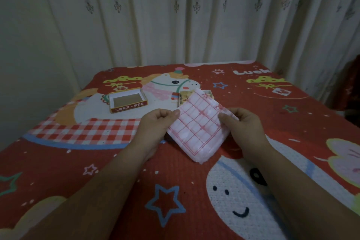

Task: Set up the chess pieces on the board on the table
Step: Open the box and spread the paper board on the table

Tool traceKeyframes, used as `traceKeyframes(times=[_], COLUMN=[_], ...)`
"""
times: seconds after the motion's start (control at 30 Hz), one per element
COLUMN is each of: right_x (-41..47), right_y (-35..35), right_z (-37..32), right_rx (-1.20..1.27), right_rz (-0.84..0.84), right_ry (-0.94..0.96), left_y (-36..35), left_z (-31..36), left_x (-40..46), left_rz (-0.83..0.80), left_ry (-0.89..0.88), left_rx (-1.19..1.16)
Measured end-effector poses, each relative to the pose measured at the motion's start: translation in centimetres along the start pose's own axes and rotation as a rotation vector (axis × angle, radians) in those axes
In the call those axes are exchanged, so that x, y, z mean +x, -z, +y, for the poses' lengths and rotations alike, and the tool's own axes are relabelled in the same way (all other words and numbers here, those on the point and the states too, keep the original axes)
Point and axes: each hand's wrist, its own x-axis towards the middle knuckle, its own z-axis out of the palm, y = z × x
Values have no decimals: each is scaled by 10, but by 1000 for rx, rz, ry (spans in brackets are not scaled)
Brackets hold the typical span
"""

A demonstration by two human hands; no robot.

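Note:
A folded plastic chess board sheet (pixel 196 124), white with red grid lines, hangs just above the table between both hands. My left hand (pixel 155 122) pinches its left edge with thumb and fingers. My right hand (pixel 243 124) grips its right edge. Behind the sheet, a small box of chess pieces (pixel 185 96) shows partly, with most of it hidden by the sheet. The pieces inside look pale and round, too blurred to tell apart.
An upturned red and yellow box lid (pixel 127 100) lies at the left of the middle. The table wears a red cartoon-print cloth (pixel 175 171). Pale curtains (pixel 175 15) hang close behind the far edge.

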Motion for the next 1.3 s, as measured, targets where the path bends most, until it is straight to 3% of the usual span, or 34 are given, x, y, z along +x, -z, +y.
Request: traceKeyframes(times=[0.3, 0.77, 0.93, 1.0, 1.1, 1.2, 1.3], right_x=[4, 5, 7, 7, 7, 10, 11], right_y=[4, 8, 5, 5, 4, 5, 7], right_z=[2, -5, -1, 1, 2, 2, 3], right_rx=[-33, 239, 279, 255, 240, 235, 202], right_rz=[-37, -294, -208, -165, -90, -7, 46], right_ry=[-61, -238, -196, -183, -188, -184, -172], left_y=[9, 17, 14, 9, -1, -7, -11], left_z=[-2, -6, -7, -5, -2, 1, 3], left_x=[5, 9, 5, 1, -10, -21, -26], left_rz=[149, 265, 240, 185, -78, -355, -481], left_ry=[-94, -180, -319, -440, -563, -538, -527], left_rx=[128, 301, 653, 780, 778, 755, 874])
